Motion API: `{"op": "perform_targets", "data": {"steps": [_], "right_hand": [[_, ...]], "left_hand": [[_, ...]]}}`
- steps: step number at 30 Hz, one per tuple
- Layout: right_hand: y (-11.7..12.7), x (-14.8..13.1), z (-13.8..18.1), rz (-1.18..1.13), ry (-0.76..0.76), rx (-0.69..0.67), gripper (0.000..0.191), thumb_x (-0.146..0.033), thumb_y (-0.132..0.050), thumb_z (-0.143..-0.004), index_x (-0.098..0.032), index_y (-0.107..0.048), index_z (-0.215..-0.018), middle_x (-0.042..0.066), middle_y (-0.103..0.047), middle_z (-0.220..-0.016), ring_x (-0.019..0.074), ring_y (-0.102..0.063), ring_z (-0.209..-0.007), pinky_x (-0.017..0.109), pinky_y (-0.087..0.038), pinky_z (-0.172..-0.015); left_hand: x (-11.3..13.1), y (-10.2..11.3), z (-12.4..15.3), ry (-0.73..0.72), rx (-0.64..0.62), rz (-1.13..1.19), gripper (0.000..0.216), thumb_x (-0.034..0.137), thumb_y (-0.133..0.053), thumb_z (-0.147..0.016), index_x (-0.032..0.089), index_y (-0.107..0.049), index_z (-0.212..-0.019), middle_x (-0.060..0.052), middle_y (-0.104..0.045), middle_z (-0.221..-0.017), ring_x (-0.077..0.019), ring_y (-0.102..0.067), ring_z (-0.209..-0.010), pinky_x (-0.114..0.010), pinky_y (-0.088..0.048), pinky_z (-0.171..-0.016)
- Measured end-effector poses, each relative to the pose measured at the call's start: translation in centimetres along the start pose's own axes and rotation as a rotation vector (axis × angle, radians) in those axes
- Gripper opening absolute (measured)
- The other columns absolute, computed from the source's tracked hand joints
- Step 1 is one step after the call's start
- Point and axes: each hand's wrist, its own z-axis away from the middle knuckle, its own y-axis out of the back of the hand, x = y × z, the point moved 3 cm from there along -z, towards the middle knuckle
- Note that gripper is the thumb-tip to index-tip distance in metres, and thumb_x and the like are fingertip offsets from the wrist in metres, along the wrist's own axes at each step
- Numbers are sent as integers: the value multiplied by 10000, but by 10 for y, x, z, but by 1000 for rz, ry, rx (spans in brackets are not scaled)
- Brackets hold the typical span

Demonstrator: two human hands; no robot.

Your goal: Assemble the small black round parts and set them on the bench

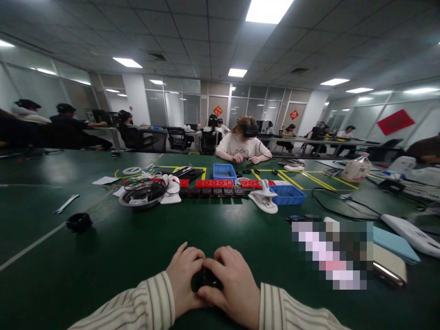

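Both my hands are wrapped round a small black rounded object [207, 278] low on the green table, near its front edge. My left hand [185, 272] closes on its left side, and my right hand [233, 282] on its right, the thumb lying along the front. Fingers cover most of the object, so its kind does not show. To the left, apart from my hands, stands a black ring-shaped roll [79, 222]. A wrench [66, 204] lies beyond it.
A metal bowl [137, 201] of cables stands ahead. Behind are red-and-black strips [220, 184], blue baskets [224, 171] and a white clip stand [264, 199]. Phones and a light-blue box [395, 243] lie right. A person [243, 142] sits opposite; others work further back.
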Motion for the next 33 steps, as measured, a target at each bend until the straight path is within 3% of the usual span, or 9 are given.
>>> {"op": "perform_targets", "data": {"steps": [4,7,10,13,15,20,23,28,33], "right_hand": [[5,2,0,-141,12,-36,342,-339,-655,-705,-248,-594,-1030,38,-512,-867,194,-468,-802,337,-386,-708],[9,-2,1,-317,152,-25,316,-168,-520,-691,-222,-606,-990,42,-566,-951,185,-490,-903,340,-384,-803],[10,-6,3,-388,288,-21,357,-107,-423,-614,-216,-623,-890,5,-633,-991,182,-472,-1055,379,-277,-966],[10,-7,5,-347,324,-18,387,-141,-414,-644,-235,-599,-970,-16,-629,-1064,192,-403,-1172,428,-120,-1051],[10,-6,6,-303,303,-1,406,-209,-441,-707,-225,-534,-1102,12,-572,-1164,211,-371,-1196,446,-106,-1055],[8,-2,6,-291,111,150,419,-485,-431,-799,-161,-483,-1060,93,-546,-1035,233,-481,-958,435,-327,-901],[4,-2,7,-259,-4,158,397,-537,-501,-747,-165,-490,-886,60,-525,-869,213,-472,-808,378,-386,-749],[2,-7,8,-212,-63,50,211,-298,-611,-708,-178,-492,-834,36,-497,-865,199,-445,-827,352,-370,-747],[10,-14,8,-329,118,21,170,-141,-449,-688,-182,-514,-839,46,-532,-887,190,-468,-864,355,-370,-784]], "left_hand": [[-5,-3,-8,-86,-71,136,461,299,-748,-481,214,-617,-915,-32,-530,-918,-239,-516,-875,-494,-329,-916],[-9,-3,-9,-157,-120,143,410,337,-754,-496,248,-638,-879,-25,-500,-970,-242,-490,-909,-415,-390,-842],[-9,-4,-9,-175,-145,98,414,407,-754,-517,260,-641,-886,-25,-507,-1000,-261,-483,-951,-472,-342,-900],[-9,-5,-7,-158,-134,79,610,393,-776,-492,266,-579,-1055,-47,-523,-1056,-291,-478,-1004,-541,-281,-947],[-8,-5,-5,-156,-125,83,768,432,-778,-481,250,-493,-1171,-73,-506,-1141,-309,-461,-1061,-565,-249,-970],[1,0,2,-26,-11,25,905,619,-732,-400,161,-476,-1137,-122,-523,-1126,-328,-469,-1065,-607,-150,-1005],[11,2,6,72,56,-24,792,621,-742,-342,165,-555,-963,-85,-559,-970,-313,-515,-953,-646,-117,-980],[14,-1,5,67,29,11,421,432,-717,-522,186,-596,-841,-39,-551,-880,-259,-528,-896,-623,-157,-968],[4,-4,1,-67,-75,98,331,352,-709,-536,200,-625,-818,-37,-538,-937,-251,-515,-913,-518,-280,-954]]}}
